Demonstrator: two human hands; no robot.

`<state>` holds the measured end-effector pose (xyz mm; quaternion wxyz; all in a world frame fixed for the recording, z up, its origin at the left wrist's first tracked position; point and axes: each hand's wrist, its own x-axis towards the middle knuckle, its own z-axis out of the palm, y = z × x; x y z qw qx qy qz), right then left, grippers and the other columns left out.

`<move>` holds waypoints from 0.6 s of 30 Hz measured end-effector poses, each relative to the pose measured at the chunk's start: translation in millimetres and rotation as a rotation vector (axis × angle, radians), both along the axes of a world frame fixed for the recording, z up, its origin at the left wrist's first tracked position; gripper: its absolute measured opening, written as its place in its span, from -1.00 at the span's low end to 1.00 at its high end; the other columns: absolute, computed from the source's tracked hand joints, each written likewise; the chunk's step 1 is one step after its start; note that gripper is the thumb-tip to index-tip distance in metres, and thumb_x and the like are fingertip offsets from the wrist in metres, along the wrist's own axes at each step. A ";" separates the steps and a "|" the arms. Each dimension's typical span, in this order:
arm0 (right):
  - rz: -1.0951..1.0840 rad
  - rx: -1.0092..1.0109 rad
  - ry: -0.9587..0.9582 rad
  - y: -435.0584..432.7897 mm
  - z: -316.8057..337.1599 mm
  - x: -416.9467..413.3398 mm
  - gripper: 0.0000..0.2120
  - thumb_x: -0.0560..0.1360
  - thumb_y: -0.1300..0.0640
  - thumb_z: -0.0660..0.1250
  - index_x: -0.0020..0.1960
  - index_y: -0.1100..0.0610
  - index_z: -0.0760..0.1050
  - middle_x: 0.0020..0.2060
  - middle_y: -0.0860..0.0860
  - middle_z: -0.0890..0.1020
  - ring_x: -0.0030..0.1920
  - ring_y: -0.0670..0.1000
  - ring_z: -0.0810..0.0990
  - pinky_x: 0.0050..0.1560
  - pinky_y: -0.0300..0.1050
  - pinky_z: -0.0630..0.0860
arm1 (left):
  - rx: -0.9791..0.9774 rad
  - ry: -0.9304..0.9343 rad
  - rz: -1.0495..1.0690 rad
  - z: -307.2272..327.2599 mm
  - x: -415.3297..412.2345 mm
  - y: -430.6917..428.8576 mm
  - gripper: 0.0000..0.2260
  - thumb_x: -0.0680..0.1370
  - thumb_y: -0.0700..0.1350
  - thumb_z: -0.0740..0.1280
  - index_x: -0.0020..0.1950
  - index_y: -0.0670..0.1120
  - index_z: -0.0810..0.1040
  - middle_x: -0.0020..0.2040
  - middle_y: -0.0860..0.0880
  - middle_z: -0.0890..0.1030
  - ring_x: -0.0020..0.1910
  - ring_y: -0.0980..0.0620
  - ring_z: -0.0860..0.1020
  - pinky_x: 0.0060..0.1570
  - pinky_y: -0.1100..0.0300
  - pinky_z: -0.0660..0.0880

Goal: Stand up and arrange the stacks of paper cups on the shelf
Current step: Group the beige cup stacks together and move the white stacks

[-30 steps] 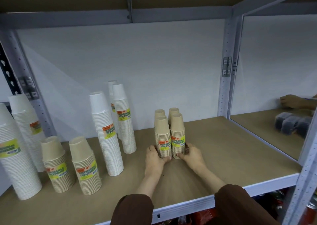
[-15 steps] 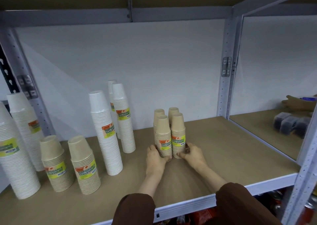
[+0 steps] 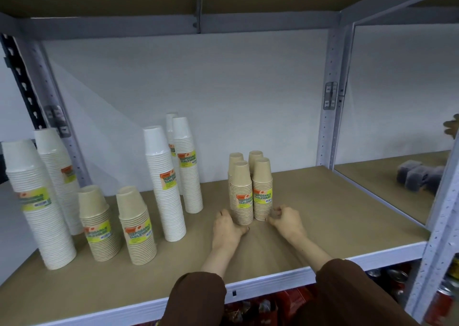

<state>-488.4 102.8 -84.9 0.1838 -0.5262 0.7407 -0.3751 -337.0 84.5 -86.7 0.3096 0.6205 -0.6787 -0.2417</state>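
Note:
Several small brown paper cup stacks (image 3: 250,191) stand upright, rims down, in a tight cluster at the middle of the shelf board (image 3: 330,214). My left hand (image 3: 227,229) presses against the base of the front left stack. My right hand (image 3: 285,217) curls against the base of the front right stack. Three tall white stacks (image 3: 165,191) stand to the left of the cluster. Further left are two medium brown stacks (image 3: 136,229) and two wide white stacks (image 3: 37,201). All carry yellow-green labels.
A grey metal upright (image 3: 330,102) divides this bay from the right one, where grey containers (image 3: 419,176) sit and another person's hand (image 3: 452,127) shows at the edge. Cans (image 3: 397,281) fill the shelf below. Bare board lies right of the cluster.
My hands stay at the base of the small brown cluster, which has barely shifted. The other person's hand in the right bay has risen and moved toward the frame's edge.

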 end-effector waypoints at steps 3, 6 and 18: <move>-0.003 0.008 0.036 7.6 2.0 1.4 -0.56 0.44 0.15 0.37 0.27 0.29 0.41 0.19 0.23 0.56 0.20 0.16 0.53 0.20 -0.11 0.43 | -0.009 -0.034 -0.013 0.0 4.0 5.9 -0.48 0.41 -0.11 0.42 0.28 -0.25 0.35 0.29 -0.20 0.41 0.29 -0.15 0.40 0.26 0.08 0.36; 0.014 -0.012 0.051 15.2 6.4 8.8 -0.62 0.45 0.17 0.35 0.22 0.28 0.45 0.15 0.22 0.58 0.18 0.15 0.54 0.17 -0.11 0.44 | -0.043 -0.046 -0.033 0.3 9.1 12.2 -0.60 0.47 -0.15 0.35 0.26 -0.23 0.38 0.26 -0.20 0.43 0.27 -0.14 0.41 0.24 0.09 0.36; 0.413 -0.319 -0.018 28.0 27.9 134.4 -0.77 0.41 0.20 0.39 0.04 0.27 0.57 -0.10 0.09 0.63 -0.16 -0.06 0.51 -0.11 -0.36 0.44 | -0.486 0.077 0.076 18.5 98.0 53.6 -0.82 0.53 -0.23 0.24 0.11 -0.18 0.52 0.10 -0.10 0.55 0.10 -0.02 0.52 0.07 0.28 0.36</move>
